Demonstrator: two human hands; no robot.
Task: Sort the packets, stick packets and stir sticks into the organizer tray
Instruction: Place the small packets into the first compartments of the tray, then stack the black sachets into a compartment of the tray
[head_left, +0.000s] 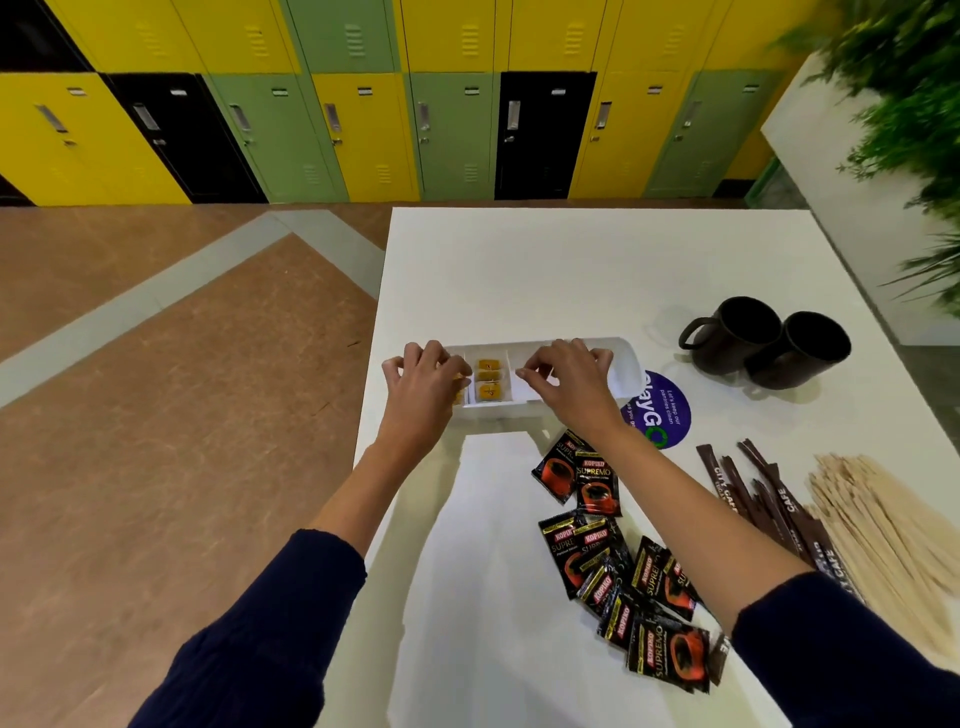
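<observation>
A white organizer tray (626, 364) lies across the table's middle. One of its compartments holds yellow packets (489, 384). My left hand (423, 384) rests over the tray's left end, fingers curled over more yellow packets. My right hand (566, 379) hovers over the middle compartment, thumb and forefinger pinched; whether they hold anything is hidden. Several black Kopiko coffee packets (613, 561) lie scattered near the front. To their right lie brown stick packets (763, 499) and a pile of wooden stir sticks (883, 530).
Two dark mugs (763, 340) stand at the back right of the white table (545, 270). A round purple sticker (667, 410) lies just right of the tray. The table's left edge runs close beside my left arm. Lockers line the far wall; plants stand at right.
</observation>
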